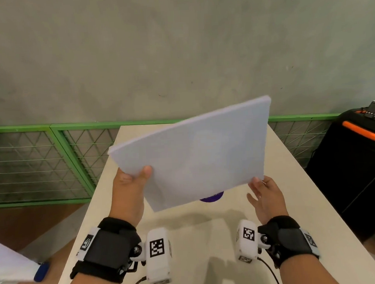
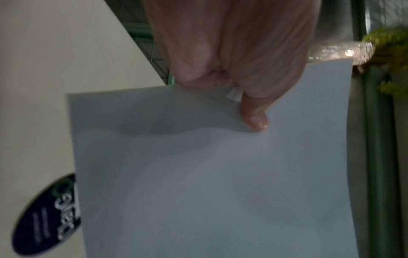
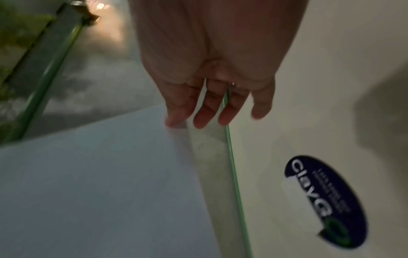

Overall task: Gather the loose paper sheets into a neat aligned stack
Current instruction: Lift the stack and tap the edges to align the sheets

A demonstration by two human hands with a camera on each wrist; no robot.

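Observation:
A stack of white paper sheets (image 1: 196,154) hangs tilted in the air above the cream table (image 1: 187,239). My left hand (image 1: 132,183) grips its near-left edge, thumb on top and fingers hidden beneath. In the left wrist view the thumb presses on the stack of sheets (image 2: 209,174). My right hand (image 1: 264,194) is at the stack's near-right corner with fingers straight and spread. In the right wrist view my right hand's (image 3: 212,97) index fingertip touches the paper stack's (image 3: 99,174) corner.
A dark blue oval sticker (image 1: 211,196) lies on the table under the stack; it also shows as the sticker (image 3: 324,200) in the right wrist view. A green mesh fence (image 1: 42,162) runs behind the table. A black case with an orange handle (image 1: 357,165) stands at right.

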